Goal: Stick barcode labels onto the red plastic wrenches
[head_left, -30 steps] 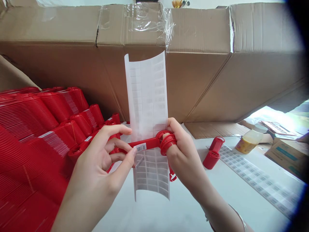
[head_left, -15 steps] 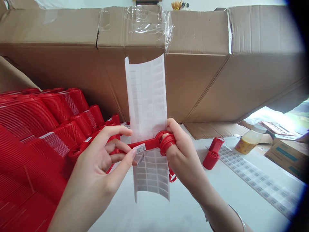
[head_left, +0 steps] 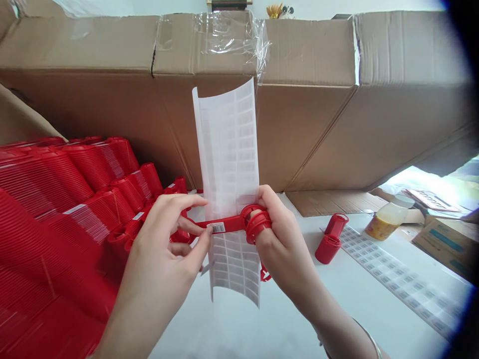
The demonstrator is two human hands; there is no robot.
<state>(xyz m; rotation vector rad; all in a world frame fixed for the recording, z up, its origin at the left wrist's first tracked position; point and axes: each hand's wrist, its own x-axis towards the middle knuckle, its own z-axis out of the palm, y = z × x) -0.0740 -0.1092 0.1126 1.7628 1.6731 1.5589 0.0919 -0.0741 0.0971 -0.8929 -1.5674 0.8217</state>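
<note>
A red plastic part [head_left: 232, 223] with a long flat arm and ring-shaped end lies across the middle of the head view. Its arm carries a small white barcode label [head_left: 217, 228]. My left hand [head_left: 164, 249] pinches the arm's left side, its thumb tip at the label's left edge. My right hand [head_left: 282, 229] is closed around the ring-shaped end. It also grips a curved, translucent sheet of labels [head_left: 229, 144], which stands upright behind the red part. My right fingertips are mostly hidden. A small grey piece shows below my left fingers, too hidden to make out.
Stacks of red plastic parts [head_left: 41, 239] fill the left side. At right, another red part [head_left: 328, 248] lies beside a flat label sheet [head_left: 396, 279], with a jar of yellow contents [head_left: 387, 219] and a box [head_left: 447, 244] beyond. A cardboard wall [head_left: 310, 129] rises behind the white table [head_left: 209, 334].
My left thumb has shifted from the label's lower middle to its left edge, and the label now sits more level. The small piece under my left fingers has moved lower. My right hand keeps its grip.
</note>
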